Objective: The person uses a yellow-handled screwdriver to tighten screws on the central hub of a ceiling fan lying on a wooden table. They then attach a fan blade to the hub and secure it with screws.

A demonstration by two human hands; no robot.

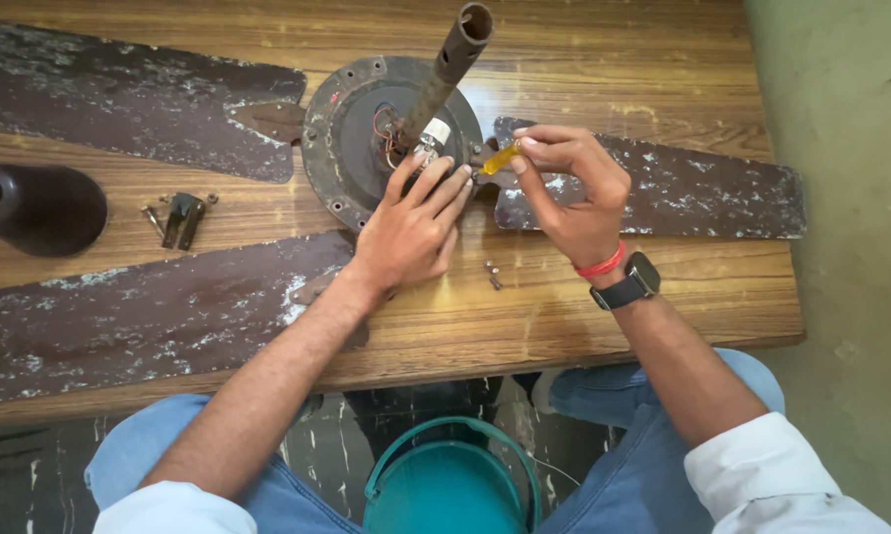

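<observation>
I note the left hand (413,229) lying flat, fingers spread, on the round fan motor housing (352,148) at the centre of the wooden table (604,297). The right hand (569,188) pinches a yellow-handled screwdriver (500,158), fingers closed round it, just beside the housing's right edge.

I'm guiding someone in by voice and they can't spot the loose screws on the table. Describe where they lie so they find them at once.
Start at the round fan motor housing in the middle of the wooden table. Go toward the table's near edge, into the gap between the left hand and the right hand. The loose screws lie there on bare wood: small and silvery, unlike the larger dark bracket far to the left.
</observation>
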